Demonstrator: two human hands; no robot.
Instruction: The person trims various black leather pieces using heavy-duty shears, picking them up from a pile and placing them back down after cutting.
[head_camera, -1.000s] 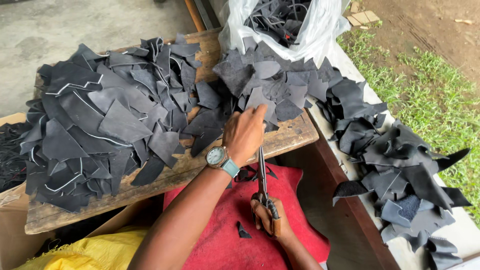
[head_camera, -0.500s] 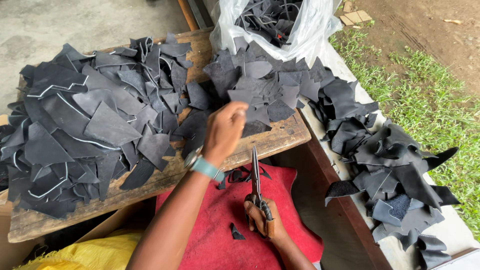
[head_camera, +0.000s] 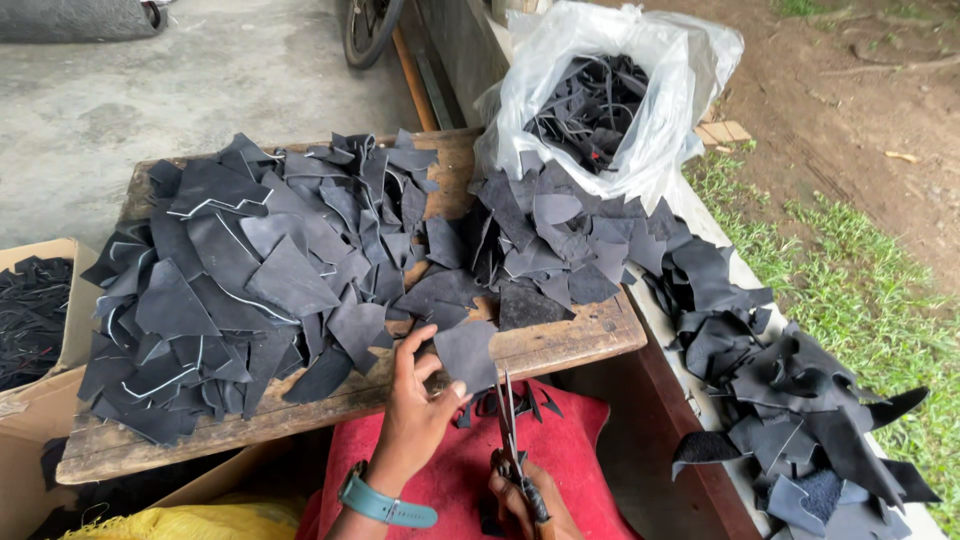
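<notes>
Nearest the camera, a pair of scissors (head_camera: 512, 440) is gripped by the right hand (head_camera: 528, 498), the fingers closed through the handles and the blades pointing up and away. Just left of it, a dark grey leather piece (head_camera: 466, 355) is pinched between thumb and fingers of the left hand (head_camera: 415, 415), so that the piece is held over the near edge of the wooden table (head_camera: 560, 345), touching the scissor tips or just beside them; which cannot be told. A teal wristwatch (head_camera: 385, 503) is worn on the left wrist. Beneath both hands a red cloth (head_camera: 570, 450) is spread, with a few small dark offcuts on it.

Beyond the left hand, a broad heap of leather scraps (head_camera: 250, 280) is piled on the table, reaching its left and near edges. A narrow strip of bare wood is left along the near edge, to the right of the held piece.

To the far left of the hands, an open cardboard box (head_camera: 35, 320) is filled with thin black trimmings. Below it, a yellow sack (head_camera: 190, 520) is seen.

To the right of the hands, more scraps (head_camera: 790, 400) are spread along a pale ledge, with grass (head_camera: 880, 290) past its outer edge.

Farthest off, a clear plastic bag (head_camera: 640, 90) stands open at the table's far right corner, filled with dark scraps.
</notes>
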